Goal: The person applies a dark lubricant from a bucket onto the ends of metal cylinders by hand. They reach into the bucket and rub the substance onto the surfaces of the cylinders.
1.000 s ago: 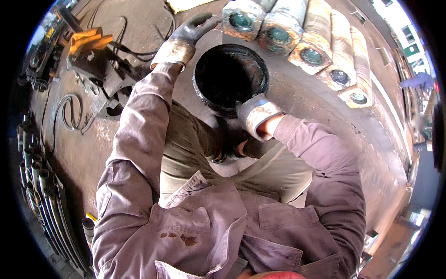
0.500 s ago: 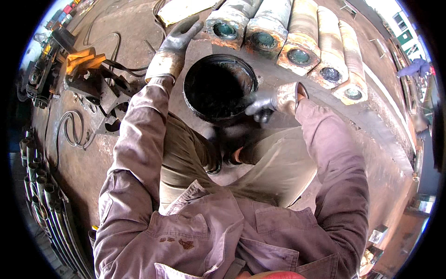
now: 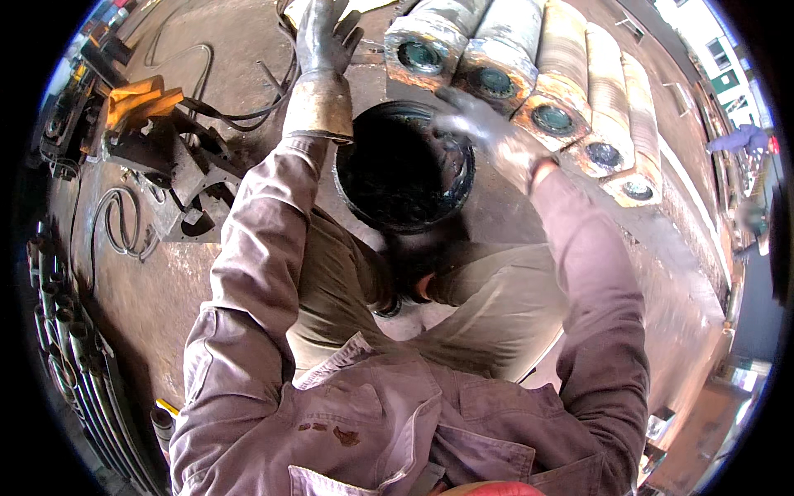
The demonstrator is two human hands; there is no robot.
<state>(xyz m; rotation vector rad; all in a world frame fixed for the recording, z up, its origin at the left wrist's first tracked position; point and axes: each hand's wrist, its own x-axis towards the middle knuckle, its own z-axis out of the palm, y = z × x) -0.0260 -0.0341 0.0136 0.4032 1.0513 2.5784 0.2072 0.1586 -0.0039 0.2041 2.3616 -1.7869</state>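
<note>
A round black bucket [image 3: 405,217] stands before my knees, its inside dark with a glossy black substance smeared on the wall. My left hand [image 3: 325,41], in a grey glove with a long pale cuff, reaches past the bucket's far left side. Its fingers are spread and hold nothing. Over the bucket's far right rim is my right hand [image 3: 488,128], gloved too and blurred by motion. Its fingers look stretched out to the left, with nothing visible in them. Beyond it lie several thick metal cylinders [image 3: 562,45] with rusty, angular ends and dark greased openings.
On the left stands a dark metal fixture [image 3: 153,149] with an orange-yellow piece [image 3: 141,99] on top. Black cables [image 3: 122,236] loop over the brown floor. Several metal rods [image 3: 78,347] lie at the lower left. A pale sheet [image 3: 356,8] lies at the far edge.
My right hand has moved up and away from the bucket's near right side to its far rim. My left hand has moved farther out. The view has shifted slightly.
</note>
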